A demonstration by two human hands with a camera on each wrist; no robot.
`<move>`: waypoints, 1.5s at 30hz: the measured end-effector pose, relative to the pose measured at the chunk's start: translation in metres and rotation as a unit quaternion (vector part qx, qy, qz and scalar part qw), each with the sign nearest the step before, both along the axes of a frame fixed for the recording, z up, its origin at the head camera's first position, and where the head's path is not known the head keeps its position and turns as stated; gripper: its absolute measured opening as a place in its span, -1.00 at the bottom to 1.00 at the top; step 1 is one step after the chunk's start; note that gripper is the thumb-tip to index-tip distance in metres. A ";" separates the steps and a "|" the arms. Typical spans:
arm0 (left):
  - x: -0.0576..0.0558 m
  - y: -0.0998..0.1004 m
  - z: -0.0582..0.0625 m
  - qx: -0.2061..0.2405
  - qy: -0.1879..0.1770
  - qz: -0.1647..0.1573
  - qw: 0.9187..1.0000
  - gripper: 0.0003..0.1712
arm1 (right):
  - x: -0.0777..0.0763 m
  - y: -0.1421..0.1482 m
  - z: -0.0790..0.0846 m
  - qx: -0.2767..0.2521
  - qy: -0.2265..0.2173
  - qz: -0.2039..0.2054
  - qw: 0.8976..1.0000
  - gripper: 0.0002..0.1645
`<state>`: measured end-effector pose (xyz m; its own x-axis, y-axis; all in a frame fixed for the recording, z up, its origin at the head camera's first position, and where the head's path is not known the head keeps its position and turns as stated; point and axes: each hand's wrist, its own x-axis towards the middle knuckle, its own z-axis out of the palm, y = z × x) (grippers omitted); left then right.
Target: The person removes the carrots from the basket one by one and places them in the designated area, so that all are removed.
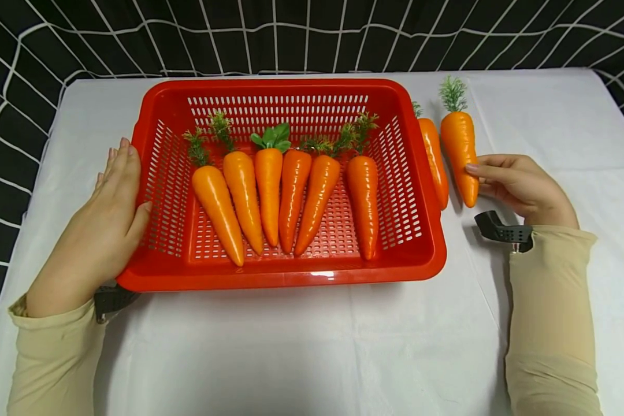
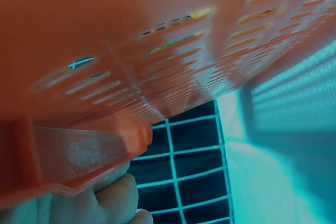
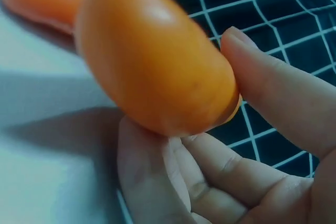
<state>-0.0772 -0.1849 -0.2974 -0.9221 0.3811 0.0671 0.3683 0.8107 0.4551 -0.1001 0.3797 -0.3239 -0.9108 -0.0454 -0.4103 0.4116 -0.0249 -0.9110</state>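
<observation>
Your right hand (image 1: 525, 188) pinches a glossy orange tapered carrot with a feathery green top (image 1: 459, 144) between thumb and fingers. Your left hand (image 1: 101, 225) rests, fingers extended, against the near side of a rectangular red perforated plastic basket (image 1: 281, 280), which stands between your hands with six orange carrots (image 1: 293, 199) inside. Another orange carrot (image 1: 431, 144) lies on the white-covered worktop (image 1: 270, 352), between the basket and your right hand.
</observation>
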 end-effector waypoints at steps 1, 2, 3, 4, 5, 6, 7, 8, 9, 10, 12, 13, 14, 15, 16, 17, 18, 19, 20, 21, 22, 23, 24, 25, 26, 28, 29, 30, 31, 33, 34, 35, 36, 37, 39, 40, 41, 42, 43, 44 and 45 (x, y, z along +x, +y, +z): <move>0.000 0.000 0.000 0.001 0.000 -0.001 1.000 -0.22 | 0.000 0.000 0.000 0.023 -0.007 -0.001 1.000 -0.78; 0.000 0.000 0.000 0.002 0.000 -0.001 1.000 -0.22 | -0.001 -0.001 0.000 0.039 -0.013 0.000 0.999 -0.78; 0.000 0.000 0.000 0.003 0.001 -0.003 1.000 -0.22 | -0.001 -0.001 0.001 0.052 -0.018 -0.001 0.998 -0.78; 0.000 0.000 0.000 0.004 0.002 -0.003 1.000 -0.22 | -0.001 -0.001 0.001 0.069 -0.022 0.000 0.997 -0.79; 0.000 0.000 0.000 0.005 0.003 -0.004 1.000 -0.22 | -0.001 -0.001 0.001 0.082 -0.025 0.000 0.996 -0.79; 0.000 0.000 0.000 0.005 0.003 -0.005 1.000 -0.23 | -0.001 -0.001 0.001 0.100 -0.027 0.002 0.995 -0.80; 0.000 0.000 0.000 0.006 0.003 -0.005 1.000 -0.23 | -0.001 -0.002 0.001 0.122 -0.027 0.004 0.992 -0.80; 0.000 0.000 0.000 0.006 0.004 -0.005 1.000 -0.23 | -0.001 -0.002 0.001 0.140 -0.025 0.006 0.990 -0.80; -0.001 0.000 0.000 0.007 0.004 -0.005 1.000 -0.23 | -0.001 -0.003 0.000 0.157 -0.023 0.007 0.987 -0.81; -0.001 0.000 0.000 0.006 0.003 -0.004 1.000 -0.23 | -0.001 -0.003 0.000 0.176 -0.020 0.008 0.984 -0.82; -0.001 0.001 0.000 0.005 0.002 -0.003 1.000 -0.22 | -0.001 -0.004 0.000 0.201 -0.013 0.007 0.980 -0.82; -0.001 0.001 0.000 0.005 0.001 -0.003 1.000 -0.22 | -0.001 -0.005 -0.001 0.206 -0.010 0.006 0.978 -0.81; -0.001 0.001 0.000 0.004 0.001 -0.002 1.000 -0.22 | -0.001 -0.005 -0.001 0.208 -0.007 0.003 0.978 -0.82; -0.001 0.001 0.000 0.003 0.000 -0.002 1.000 -0.22 | -0.002 -0.005 -0.002 0.210 -0.005 0.003 0.978 -0.82; -0.001 0.001 0.000 0.003 0.000 -0.002 1.000 -0.22 | -0.002 -0.005 -0.002 0.214 -0.002 0.002 0.977 -0.82; -0.001 0.001 0.000 0.003 0.000 -0.002 1.000 -0.22 | -0.002 -0.005 -0.002 0.216 0.001 0.002 0.976 -0.82; -0.001 0.001 0.000 0.003 0.000 -0.002 1.000 -0.22 | -0.002 -0.005 -0.002 0.220 0.004 0.002 0.976 -0.82; -0.001 0.001 0.000 0.003 0.000 -0.002 1.000 -0.22 | -0.002 -0.006 -0.003 0.222 0.007 0.002 0.975 -0.82; -0.001 0.001 0.000 0.003 0.000 -0.002 1.000 -0.22 | -0.002 -0.006 -0.003 0.224 0.009 0.001 0.974 -0.82; -0.001 0.001 0.000 0.003 0.000 -0.002 1.000 -0.22 | -0.002 -0.006 -0.003 0.227 0.011 0.001 0.974 -0.82; -0.001 0.001 0.000 0.003 0.000 -0.002 1.000 -0.22 | -0.002 -0.006 -0.003 0.228 0.013 0.000 0.974 -0.81; -0.001 0.001 0.000 0.004 0.000 -0.002 1.000 -0.22 | -0.002 -0.006 -0.002 0.229 0.013 0.001 0.973 -0.82; -0.001 0.001 0.000 0.004 0.000 -0.002 1.000 -0.22 | -0.002 -0.006 -0.002 0.229 0.013 0.000 0.973 -0.82; -0.001 0.001 0.000 0.004 0.001 -0.002 1.000 -0.22 | -0.002 -0.005 -0.002 0.227 0.012 0.000 0.974 -0.82; -0.001 0.001 0.000 0.004 0.000 -0.002 1.000 -0.22 | -0.001 -0.005 -0.002 0.225 0.012 0.000 0.974 -0.81; -0.001 0.001 0.000 0.005 0.000 -0.002 1.000 -0.23 | -0.001 -0.003 -0.001 0.218 0.011 -0.002 0.976 -0.80; -0.001 0.000 0.000 0.005 0.000 -0.003 1.000 -0.23 | -0.001 -0.003 -0.001 0.214 0.010 -0.004 0.977 -0.80; -0.001 0.000 0.000 0.005 0.000 -0.004 1.000 -0.23 | -0.001 -0.002 -0.001 0.212 0.009 -0.006 0.977 -0.80; -0.001 0.000 0.000 0.005 -0.001 -0.004 1.000 -0.23 | -0.001 -0.002 -0.001 0.210 0.009 -0.008 0.978 -0.80; 0.000 0.000 0.000 0.005 -0.001 -0.004 1.000 -0.23 | -0.001 -0.002 -0.001 0.212 0.007 -0.010 0.977 -0.80; 0.000 0.000 0.000 0.004 0.000 -0.004 1.000 -0.23 | -0.002 -0.002 -0.001 0.214 0.006 -0.010 0.977 -0.81; 0.000 0.000 0.000 0.004 0.000 -0.004 1.000 -0.23 | -0.002 -0.002 -0.001 0.218 0.006 -0.011 0.976 -0.82; 0.000 0.000 0.000 0.003 0.000 -0.004 1.000 -0.23 | -0.002 -0.003 -0.001 0.223 0.006 -0.011 0.975 -0.83; 0.000 -0.001 0.000 0.003 0.001 -0.004 1.000 -0.23 | -0.003 -0.003 -0.001 0.226 0.007 -0.012 0.974 -0.83; 0.000 -0.001 0.000 0.003 0.002 -0.004 1.000 -0.22 | -0.003 -0.004 -0.002 0.227 0.009 -0.013 0.974 -0.84; 0.000 -0.001 0.000 0.003 0.001 -0.004 1.000 -0.22 | -0.003 -0.004 -0.002 0.223 0.009 -0.014 0.975 -0.84; 0.000 -0.001 0.000 0.003 0.001 -0.004 1.000 -0.22 | -0.003 -0.004 -0.002 0.222 0.011 -0.014 0.975 -0.84; 0.000 0.000 0.000 0.003 0.001 -0.004 1.000 -0.22 | -0.003 -0.005 -0.003 0.222 0.013 -0.012 0.975 -0.84; 0.000 0.000 0.000 0.002 0.001 -0.004 1.000 -0.22 | -0.003 -0.005 -0.003 0.220 0.014 -0.011 0.975 -0.84; 0.000 0.000 0.000 0.002 0.001 -0.004 1.000 -0.22 | -0.003 -0.005 -0.003 0.218 0.015 -0.009 0.976 -0.84; 0.000 0.000 0.000 0.002 0.001 -0.004 1.000 -0.22 | -0.004 -0.005 -0.003 0.218 0.016 -0.007 0.976 -0.84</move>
